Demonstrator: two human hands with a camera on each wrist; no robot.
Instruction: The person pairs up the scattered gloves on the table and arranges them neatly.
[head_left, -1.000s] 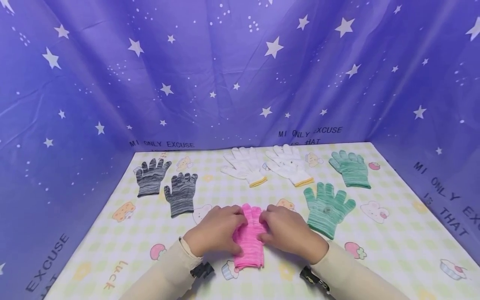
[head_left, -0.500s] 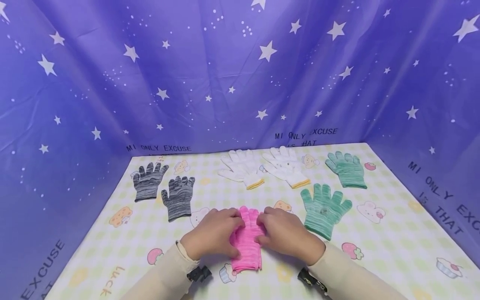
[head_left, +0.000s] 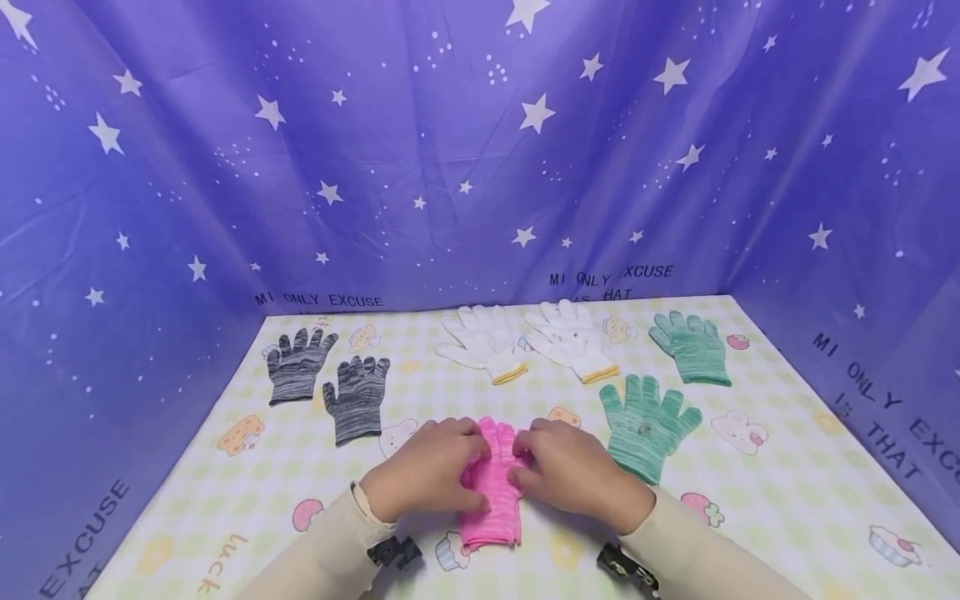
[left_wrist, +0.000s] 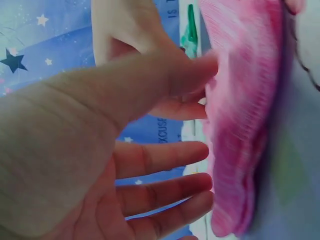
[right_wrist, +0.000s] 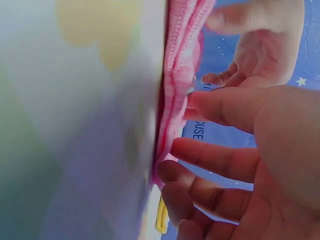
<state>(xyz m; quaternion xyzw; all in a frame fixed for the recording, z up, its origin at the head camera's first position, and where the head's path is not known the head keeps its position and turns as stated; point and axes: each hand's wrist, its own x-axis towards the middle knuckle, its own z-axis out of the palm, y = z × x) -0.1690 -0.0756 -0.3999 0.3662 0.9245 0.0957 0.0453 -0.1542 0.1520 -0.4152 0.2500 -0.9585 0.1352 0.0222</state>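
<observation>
A pink knit glove lies flat at the table's near middle, fingers pointing away from me. Layered edges show along its side in the right wrist view, like one glove lying on another. My left hand touches its left side, the thumb on the top face. At the opposite side is my right hand, fingertips along the edge. In the left wrist view, the left fingers are nearly straight and spread, tips at the pink knit. The right fingers are loosely bent, tips against the glove's edge.
Two grey-black gloves lie at the left. Two white gloves with yellow cuffs are at the back middle. Two green gloves lie at the right. A checked cloth covers the table; a purple starry curtain surrounds it.
Both hands stay at the sides of the pink glove, with hardly any movement of the fingers. The head view has shifted slightly; the other gloves lie as before.
</observation>
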